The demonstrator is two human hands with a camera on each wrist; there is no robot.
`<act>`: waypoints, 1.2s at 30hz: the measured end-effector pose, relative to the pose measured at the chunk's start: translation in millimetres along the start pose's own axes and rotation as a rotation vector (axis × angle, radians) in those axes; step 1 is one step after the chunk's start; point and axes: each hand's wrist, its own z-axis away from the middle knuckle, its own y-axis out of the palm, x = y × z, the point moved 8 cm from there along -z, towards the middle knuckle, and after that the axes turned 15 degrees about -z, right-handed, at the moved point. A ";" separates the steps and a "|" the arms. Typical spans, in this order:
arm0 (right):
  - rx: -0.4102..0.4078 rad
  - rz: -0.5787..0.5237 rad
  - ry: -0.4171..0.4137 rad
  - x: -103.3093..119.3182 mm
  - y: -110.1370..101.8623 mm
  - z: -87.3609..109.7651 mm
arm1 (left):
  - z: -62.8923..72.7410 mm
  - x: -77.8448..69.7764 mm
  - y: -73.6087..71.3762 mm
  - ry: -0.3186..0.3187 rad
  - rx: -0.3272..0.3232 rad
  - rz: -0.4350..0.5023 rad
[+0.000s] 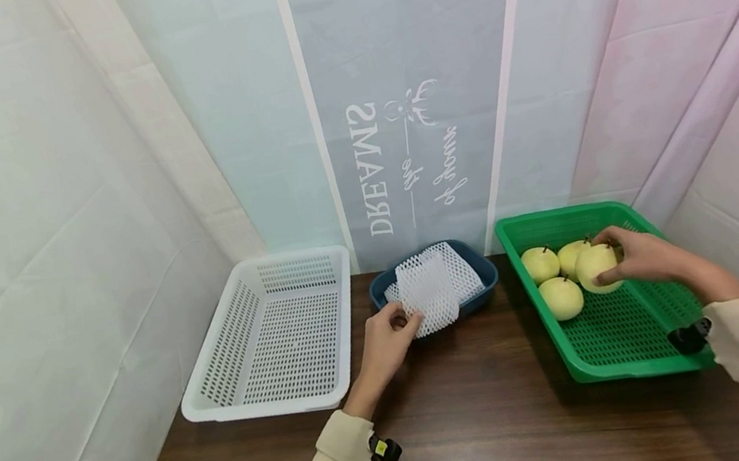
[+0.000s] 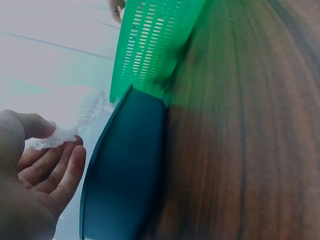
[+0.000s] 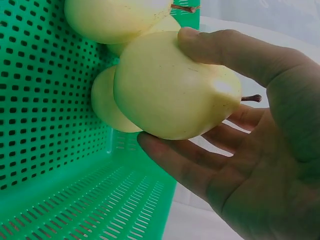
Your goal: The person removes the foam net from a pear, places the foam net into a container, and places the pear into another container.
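Observation:
My right hand [image 1: 645, 257] holds a pale yellow pear [image 3: 175, 87] between thumb and fingers. In the right wrist view its stem points toward the palm. Several other pears [image 1: 562, 298] lie beside it in the green basket [image 1: 581, 374]. With thumb and fingertips, my left hand [image 1: 388, 344] pinches a white foam net sleeve [image 1: 432, 293] over the dark blue tray [image 1: 487, 276]. More foam net [image 1: 459, 269] lies in that tray behind the pinched one. The left wrist view shows the bunched white foam [image 2: 60, 136] between thumb and fingers, partly washed out by glare.
A white perforated basket [image 1: 340, 348] stands on the left of the brown wooden table [image 1: 473, 424]. The blue tray sits between the two baskets, near the back. Fabric curtains [image 1: 250, 120] enclose the back and sides.

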 end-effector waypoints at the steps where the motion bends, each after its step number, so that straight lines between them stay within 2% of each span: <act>1: 0.004 -0.001 0.003 -0.9 0.4 -0.4 | -1.6 0.2 0.3 -0.005 0.001 0.003; 14: 0.049 0.012 0.008 -9.6 4.5 -4.7 | -17.6 4.0 5.9 -0.098 0.006 0.030; 19: 0.054 0.014 0.006 -10.7 5.4 -4.5 | -23.5 4.9 8.6 -0.107 -0.007 0.030; 24: 0.067 0.011 0.015 -12.9 7.8 -4.4 | -28.2 4.7 11.2 -0.097 -0.033 -0.001; 30: 0.086 0.016 0.020 -17.5 12.0 -5.2 | -30.9 9.0 16.1 -0.135 -0.043 -0.036; 36: 0.106 0.008 0.041 -23.9 17.7 -4.5 | -33.6 11.4 18.7 -0.172 -0.045 -0.111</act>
